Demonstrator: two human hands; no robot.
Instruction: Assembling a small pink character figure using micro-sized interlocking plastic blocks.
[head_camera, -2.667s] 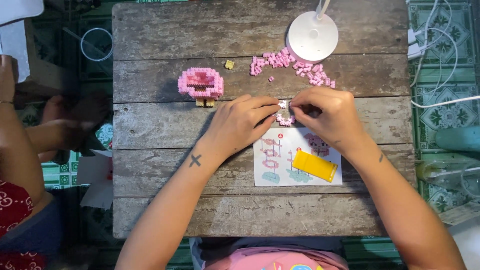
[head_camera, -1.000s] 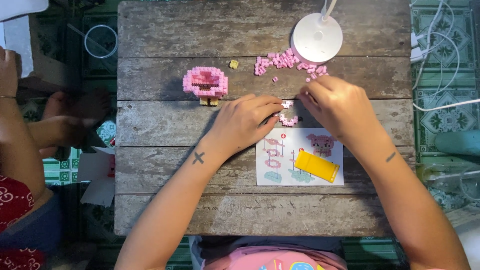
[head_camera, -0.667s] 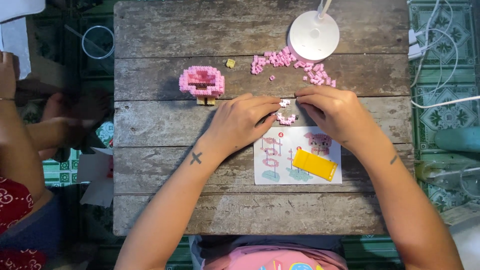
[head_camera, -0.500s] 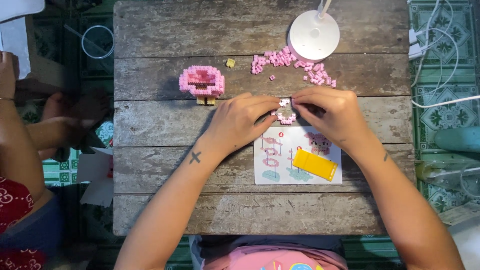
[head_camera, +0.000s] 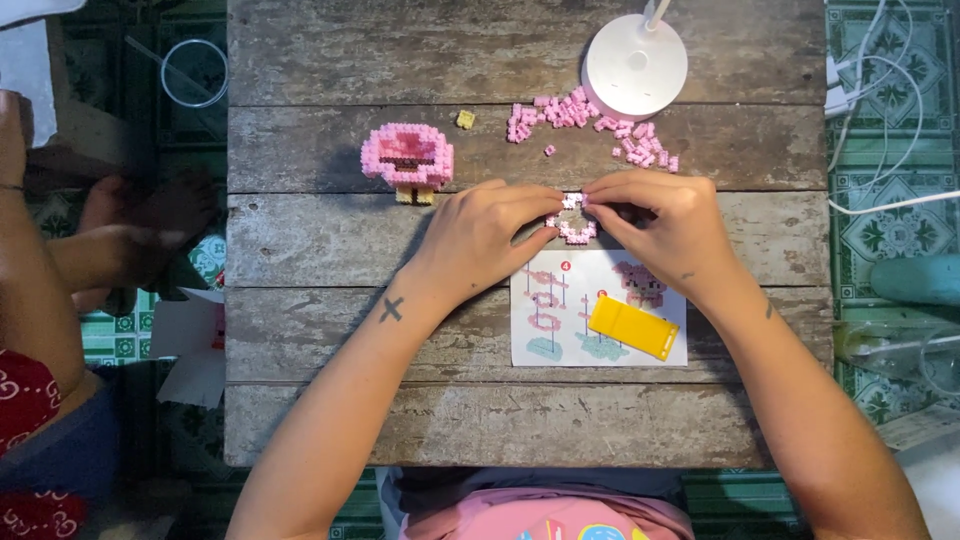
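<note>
Pink brick piece (head_camera: 575, 228) rests on weathered plank table (head_camera: 400, 60) above green-tiled floor (head_camera: 880, 210).

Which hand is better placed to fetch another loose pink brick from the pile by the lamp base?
Probably the right hand: the scattered pile of small pink bricks lies just beyond it, while the left hand sits farther off, steadying the small pink-and-white brick assembly.

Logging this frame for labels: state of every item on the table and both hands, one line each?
left hand: fingers pinching the small pink brick piece
right hand: fingers pinching the same piece
small pink brick piece: partly built, held just above the table
pink brick model: assembled, standing alone
loose pink bricks: scattered
yellow tool: lying on instruction sheet
instruction sheet: flat
</note>
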